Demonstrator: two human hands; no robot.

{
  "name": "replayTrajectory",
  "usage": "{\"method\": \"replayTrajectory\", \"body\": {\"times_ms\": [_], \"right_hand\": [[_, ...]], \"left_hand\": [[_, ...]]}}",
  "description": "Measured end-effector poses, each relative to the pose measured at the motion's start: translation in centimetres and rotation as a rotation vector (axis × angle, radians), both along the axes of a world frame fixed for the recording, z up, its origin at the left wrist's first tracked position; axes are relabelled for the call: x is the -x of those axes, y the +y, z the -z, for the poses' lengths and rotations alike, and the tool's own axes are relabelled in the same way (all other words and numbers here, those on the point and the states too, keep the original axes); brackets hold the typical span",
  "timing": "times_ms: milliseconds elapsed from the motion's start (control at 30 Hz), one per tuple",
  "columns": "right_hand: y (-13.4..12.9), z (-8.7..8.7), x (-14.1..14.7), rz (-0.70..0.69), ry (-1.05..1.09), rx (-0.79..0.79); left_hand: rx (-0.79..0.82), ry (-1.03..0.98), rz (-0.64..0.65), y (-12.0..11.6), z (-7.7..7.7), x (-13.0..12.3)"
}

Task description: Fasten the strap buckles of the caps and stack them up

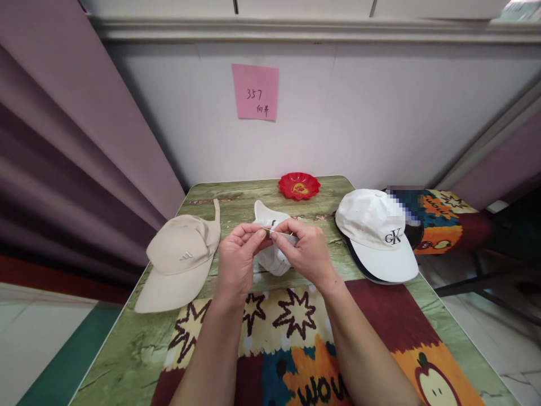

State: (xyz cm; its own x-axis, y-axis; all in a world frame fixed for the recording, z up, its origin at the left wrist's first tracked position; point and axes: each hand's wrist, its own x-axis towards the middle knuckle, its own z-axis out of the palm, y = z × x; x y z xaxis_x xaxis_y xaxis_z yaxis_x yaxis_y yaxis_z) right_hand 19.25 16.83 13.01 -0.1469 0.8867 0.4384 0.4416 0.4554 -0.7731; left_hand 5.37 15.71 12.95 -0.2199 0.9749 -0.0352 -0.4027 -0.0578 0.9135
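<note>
A white cap [274,264] is between my hands in the middle of the table, partly hidden behind my fingers, its brim [265,212] pointing to the back. My left hand [239,248] is closed, thumb and index finger pinched at a small metallic piece on the cap's narrow strap. Close beside it, my right hand [307,248] pinches the same strap, and a pale end of it shows between thumb and fingers. The fingertips of both hands nearly touch. Exactly how the strap runs through the small piece is too small to make out.
A beige cap [177,254] lies on the left. White cap with black letters [376,231] sits on a dark cap at the right. A red scalloped dish [299,186] stands at the back. A patterned cloth [296,321] covers the table's [127,344] front. Pink note [255,92] on the wall.
</note>
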Motion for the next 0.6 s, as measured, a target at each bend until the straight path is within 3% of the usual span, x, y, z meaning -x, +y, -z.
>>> {"method": "replayTrajectory", "body": {"times_ms": [267, 600], "right_hand": [[0.3, -0.3, -1.2, -0.021, -0.019, 0.131], [0.5, 0.0, -1.1, 0.017, -0.011, 0.069]], "left_hand": [[-0.012, -0.013, -0.056, 0.4, 0.2, 0.8], [-0.008, 0.024, -0.029, 0.2, 0.0, 0.5]]}}
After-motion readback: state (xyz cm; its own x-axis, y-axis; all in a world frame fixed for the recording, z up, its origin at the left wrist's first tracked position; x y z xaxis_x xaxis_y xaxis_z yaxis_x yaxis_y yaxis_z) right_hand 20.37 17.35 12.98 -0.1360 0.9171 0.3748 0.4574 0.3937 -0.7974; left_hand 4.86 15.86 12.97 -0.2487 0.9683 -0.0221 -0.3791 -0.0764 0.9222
